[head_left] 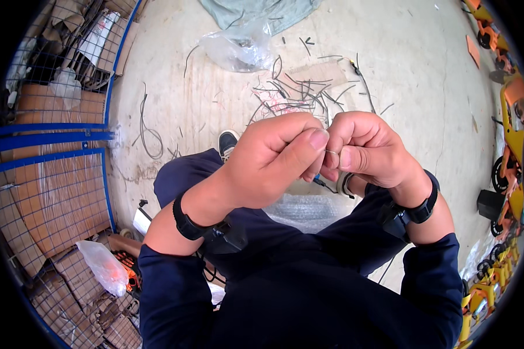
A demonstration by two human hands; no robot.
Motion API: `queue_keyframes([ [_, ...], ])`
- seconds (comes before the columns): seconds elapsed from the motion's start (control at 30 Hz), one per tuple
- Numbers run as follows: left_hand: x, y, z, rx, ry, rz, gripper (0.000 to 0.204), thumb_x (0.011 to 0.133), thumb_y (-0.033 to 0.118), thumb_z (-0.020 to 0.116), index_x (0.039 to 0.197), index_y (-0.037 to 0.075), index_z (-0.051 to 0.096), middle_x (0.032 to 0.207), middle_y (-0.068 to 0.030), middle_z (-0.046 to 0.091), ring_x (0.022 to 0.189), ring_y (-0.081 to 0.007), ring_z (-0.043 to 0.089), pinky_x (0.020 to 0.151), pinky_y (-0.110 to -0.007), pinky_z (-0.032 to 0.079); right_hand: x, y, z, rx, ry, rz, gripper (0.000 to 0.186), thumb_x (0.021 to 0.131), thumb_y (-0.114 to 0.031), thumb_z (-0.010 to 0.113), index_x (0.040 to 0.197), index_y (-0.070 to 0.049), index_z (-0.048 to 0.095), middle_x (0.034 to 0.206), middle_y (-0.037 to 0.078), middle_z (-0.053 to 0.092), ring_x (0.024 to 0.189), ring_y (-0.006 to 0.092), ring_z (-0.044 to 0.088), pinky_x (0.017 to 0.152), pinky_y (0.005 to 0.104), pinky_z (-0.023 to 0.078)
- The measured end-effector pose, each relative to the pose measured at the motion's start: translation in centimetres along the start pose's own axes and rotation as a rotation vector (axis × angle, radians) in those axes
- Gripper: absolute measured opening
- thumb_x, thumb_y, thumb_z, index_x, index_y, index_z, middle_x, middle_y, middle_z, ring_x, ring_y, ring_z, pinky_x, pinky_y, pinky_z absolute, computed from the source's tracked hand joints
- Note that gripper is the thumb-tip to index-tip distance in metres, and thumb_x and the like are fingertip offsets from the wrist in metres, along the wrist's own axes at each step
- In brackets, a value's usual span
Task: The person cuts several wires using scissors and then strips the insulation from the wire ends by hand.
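Note:
My left hand (276,157) is closed in a pinch, thumb pressed to curled fingers, on a thin wire (332,152). My right hand (370,151) pinches the same wire between thumb and curled forefinger, close against the left. A small blue piece (318,180) with a black cable shows just below the hands; whether it is held I cannot tell. Beyond them, many short cut pieces of dark cable (297,87) lie scattered on the concrete floor (174,70), with a clear plastic bag (236,49) behind. Bubble wrap (300,212) lies between my legs.
Blue wire-mesh cages (106,104) holding cardboard line the left, with a plastic bag (102,264) low there. A looped cable (151,139) lies left of my foot. A grey-green cloth (268,14) is at the top. Yellow and orange wheeled items (509,122) line the right edge.

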State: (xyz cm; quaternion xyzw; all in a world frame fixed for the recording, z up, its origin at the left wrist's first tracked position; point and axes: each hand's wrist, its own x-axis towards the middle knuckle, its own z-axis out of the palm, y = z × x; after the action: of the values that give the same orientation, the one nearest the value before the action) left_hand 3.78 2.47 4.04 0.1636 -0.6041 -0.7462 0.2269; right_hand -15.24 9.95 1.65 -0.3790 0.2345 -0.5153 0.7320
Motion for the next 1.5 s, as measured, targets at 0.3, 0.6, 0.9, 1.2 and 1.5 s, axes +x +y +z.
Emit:
queue_keyframes([
  [0.3,0.1,-0.6,-0.1,-0.294,-0.062,0.027,0.030,0.104,0.018,0.041,0.083,0.000,0.052,0.071,-0.0061,0.057,0.062,-0.0105,0.054,0.061,-0.026,0.049,0.3,0.2,-0.5,0.137,-0.087,-0.033,0.015,0.095,-0.015,0.062,0.097,0.000,0.061,0.087,0.007,0.063,0.075,0.0153,0.058,0.072,0.0278,0.047],
  [0.6,1.3,-0.8,-1.1,-0.476,0.039,0.160,0.032,0.105,0.022,0.035,0.079,0.006,0.045,0.071,-0.0084,0.050,0.059,-0.0172,0.049,0.058,-0.030,0.043,0.2,-0.5,-0.4,0.230,-0.120,-0.176,0.014,0.095,-0.014,0.060,0.097,0.000,0.058,0.086,0.008,0.059,0.075,0.0208,0.058,0.071,0.0334,0.048],
  [0.9,1.2,-1.4,-1.1,0.282,0.169,0.166,0.022,0.102,0.019,0.052,0.105,-0.001,0.059,0.093,-0.0083,0.062,0.071,-0.0094,0.055,0.066,-0.023,0.045,0.3,-0.4,-1.3,0.159,-0.030,-0.103,0.017,0.096,-0.017,0.061,0.099,-0.001,0.058,0.090,0.006,0.059,0.071,0.0188,0.057,0.066,0.0304,0.047],
  [1.2,1.1,-2.3,-0.1,0.419,0.260,0.342,0.021,0.088,0.005,0.067,0.109,0.002,0.064,0.098,-0.0093,0.065,0.063,-0.0116,0.059,0.056,-0.023,0.047,0.5,-0.5,-1.2,0.076,0.038,-0.045,0.016,0.096,-0.016,0.060,0.099,-0.001,0.059,0.085,0.005,0.060,0.064,0.0131,0.053,0.060,0.0265,0.045],
  [1.5,1.4,-2.2,-0.9,0.715,0.264,0.527,0.018,0.083,-0.004,0.066,0.100,0.003,0.066,0.087,-0.0085,0.068,0.064,-0.0129,0.060,0.053,-0.023,0.046,0.6,-0.8,-1.0,-0.054,0.085,-0.008,0.014,0.095,-0.013,0.059,0.096,0.000,0.062,0.083,0.005,0.063,0.064,0.0090,0.052,0.061,0.0253,0.045],
])
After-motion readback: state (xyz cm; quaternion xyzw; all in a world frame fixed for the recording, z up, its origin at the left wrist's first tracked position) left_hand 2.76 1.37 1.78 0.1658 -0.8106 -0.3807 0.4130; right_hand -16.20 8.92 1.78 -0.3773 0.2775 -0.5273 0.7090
